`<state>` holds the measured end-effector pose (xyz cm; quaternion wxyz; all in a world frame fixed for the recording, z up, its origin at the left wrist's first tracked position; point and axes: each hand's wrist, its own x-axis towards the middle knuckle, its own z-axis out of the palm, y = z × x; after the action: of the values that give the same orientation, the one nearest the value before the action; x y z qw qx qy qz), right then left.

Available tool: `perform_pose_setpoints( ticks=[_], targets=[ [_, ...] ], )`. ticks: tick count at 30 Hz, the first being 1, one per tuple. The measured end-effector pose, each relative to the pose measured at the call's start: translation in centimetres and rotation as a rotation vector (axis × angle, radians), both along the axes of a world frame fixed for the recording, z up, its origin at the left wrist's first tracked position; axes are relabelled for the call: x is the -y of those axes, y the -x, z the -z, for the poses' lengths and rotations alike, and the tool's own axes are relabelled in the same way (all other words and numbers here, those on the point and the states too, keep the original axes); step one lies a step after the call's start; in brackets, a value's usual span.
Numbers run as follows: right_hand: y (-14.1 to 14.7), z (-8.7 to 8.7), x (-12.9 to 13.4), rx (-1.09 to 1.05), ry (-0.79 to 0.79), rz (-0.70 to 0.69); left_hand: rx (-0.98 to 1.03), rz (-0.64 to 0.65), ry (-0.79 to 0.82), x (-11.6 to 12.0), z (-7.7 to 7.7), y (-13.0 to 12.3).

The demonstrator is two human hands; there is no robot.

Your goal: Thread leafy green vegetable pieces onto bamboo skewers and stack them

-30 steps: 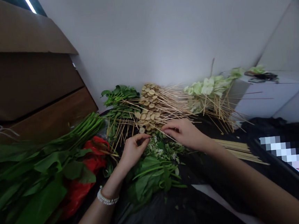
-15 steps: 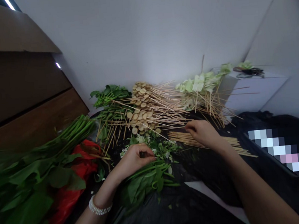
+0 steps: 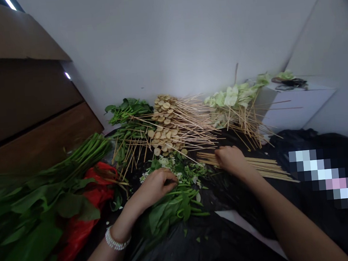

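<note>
My left hand point(image 3: 159, 184), a beaded bracelet at its wrist, is curled above a bunch of leafy greens point(image 3: 171, 208) with long green stems. Its thumb and fingers come together, but whatever lies between them is hidden. My right hand point(image 3: 229, 158) is closed at the bundle of bare bamboo skewers point(image 3: 268, 167), its fingertips down among the sticks. How many sticks it grips cannot be made out. Between the hands lie chopped green and white scraps point(image 3: 193, 173) on black plastic point(image 3: 214, 240).
Skewered round pale slices point(image 3: 164, 137) are stacked at the back centre. Skewered greens point(image 3: 129, 112) lie left of them, skewered cabbage pieces point(image 3: 232, 97) right. Large leaves point(image 3: 32, 220) and a red plastic bag point(image 3: 79, 232) fill the left side. A white box point(image 3: 299, 103) stands back right.
My right hand has lowered slightly onto the bare skewers, its fingers now closer around them. My left hand has shifted slightly left above the greens.
</note>
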<state>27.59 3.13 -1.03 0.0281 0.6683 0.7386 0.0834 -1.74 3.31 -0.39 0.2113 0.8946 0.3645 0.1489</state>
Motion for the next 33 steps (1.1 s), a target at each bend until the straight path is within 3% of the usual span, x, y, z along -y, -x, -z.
perform_pose_setpoints(
  ticks=[11,16,23,27,33],
  targets=[
    [0.6,-1.6,0.6,0.019,-0.021,-0.040,0.055,-0.153,-0.090,-0.5,-0.5,0.7],
    [1.4,-2.1,1.2,-0.003,-0.172,-0.115,0.097,-0.088,-0.070,0.1,-0.4,0.0],
    [3.1,-2.2,2.1,-0.132,-0.425,-0.315,-0.036,-0.044,-0.111,0.4,0.7,-0.5],
    [4.1,-2.1,2.8,-0.200,-0.550,-0.425,0.123,-0.088,-0.102,0.1,0.1,-0.2],
    [5.2,-1.6,3.3,-0.217,-0.597,-0.515,0.354,-0.261,-0.090,-0.7,-0.5,0.7]
  ],
)
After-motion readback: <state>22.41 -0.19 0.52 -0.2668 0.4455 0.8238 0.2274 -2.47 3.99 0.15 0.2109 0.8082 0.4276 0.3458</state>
